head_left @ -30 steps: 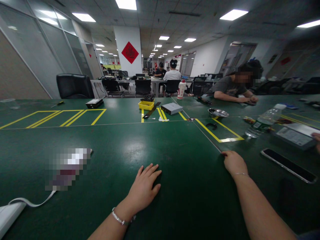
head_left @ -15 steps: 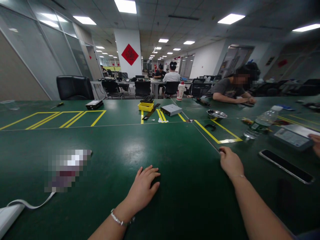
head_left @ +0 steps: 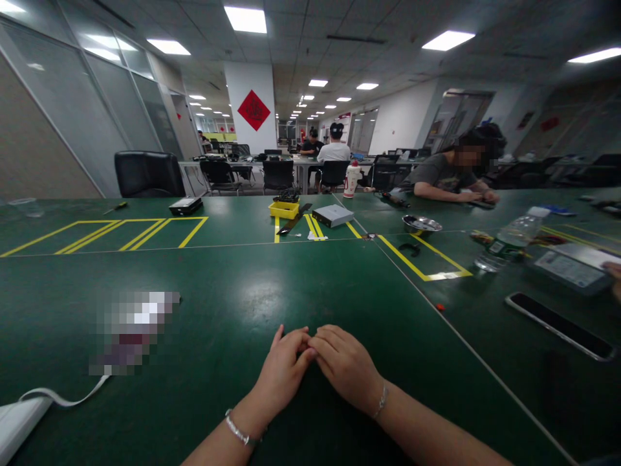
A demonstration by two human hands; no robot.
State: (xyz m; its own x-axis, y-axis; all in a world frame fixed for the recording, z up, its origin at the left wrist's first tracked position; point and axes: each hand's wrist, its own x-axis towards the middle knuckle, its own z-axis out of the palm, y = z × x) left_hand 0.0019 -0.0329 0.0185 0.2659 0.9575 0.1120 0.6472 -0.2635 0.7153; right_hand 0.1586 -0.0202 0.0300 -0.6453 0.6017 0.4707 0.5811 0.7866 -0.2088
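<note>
Meeting at the fingertips in the head view, the left hand (head_left: 283, 366) and right hand (head_left: 348, 367) are loosely curled over the worktop (head_left: 213, 278); I can't tell whether either grips anything. The red bit (head_left: 440, 307) lies to their right, beside the seam (head_left: 485, 364), with a phone (head_left: 560, 325) farther right. Toward the far edge sit a yellow tray (head_left: 284, 210), grey box (head_left: 332, 215) and bowl (head_left: 422, 224); a person (head_left: 436, 176) leans there, right of them.
</note>
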